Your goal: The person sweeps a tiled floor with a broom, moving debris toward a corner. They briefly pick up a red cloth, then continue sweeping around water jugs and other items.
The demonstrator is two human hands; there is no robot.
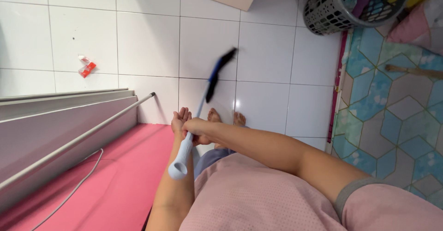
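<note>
I look down at a broom (216, 76) with a white handle, a blue neck and a dark head, blurred over the white tiled floor (147, 42). My right hand (196, 127) is wrapped around the white handle near its top end. My left hand (179, 121) lies against the handle just left of the right hand, fingers pointing forward. My bare feet (226, 117) stand on the tiles just behind the hands. A red and white wrapper (86, 67) lies on the floor at the left.
A grey laundry basket (325, 9) with clothes stands at the top right. A patterned blue mat (392, 115) covers the right side. A pink mat (120, 175) and a grey sliding-door rail with a metal rod (74, 141) lie at the left.
</note>
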